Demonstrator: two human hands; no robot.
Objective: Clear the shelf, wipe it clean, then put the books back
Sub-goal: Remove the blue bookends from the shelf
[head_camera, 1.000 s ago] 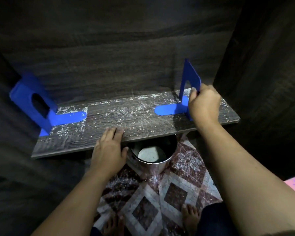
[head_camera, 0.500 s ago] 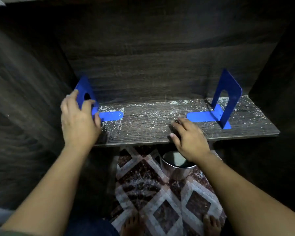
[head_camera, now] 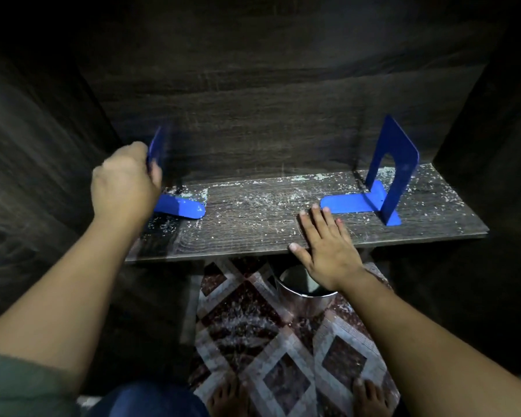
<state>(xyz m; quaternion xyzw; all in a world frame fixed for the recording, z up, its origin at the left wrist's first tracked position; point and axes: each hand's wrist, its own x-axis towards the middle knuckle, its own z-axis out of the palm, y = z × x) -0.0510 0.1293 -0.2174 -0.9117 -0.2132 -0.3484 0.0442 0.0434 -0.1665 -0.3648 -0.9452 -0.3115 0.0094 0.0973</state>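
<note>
A dark wooden shelf (head_camera: 253,230) carries white dust and crumbs across its top. My left hand (head_camera: 124,182) grips the upright of a blue bookend (head_camera: 178,206) at the shelf's left end; the bookend looks blurred and its foot tilts a little off the board. My right hand (head_camera: 325,242) lies flat with straight fingers on the shelf's front edge, just left of a second blue bookend (head_camera: 388,170) standing upright at the right end. No books are in view.
A shiny metal bucket (head_camera: 304,293) stands on the patterned floor (head_camera: 253,341) under the shelf, below my right hand. Dark wooden walls close in the shelf at the back and both sides. My bare feet show at the bottom.
My right hand let go of the right bookend and came to rest on the shelf's front edge. My left hand left that edge, took hold of the left bookend and is moving it.
</note>
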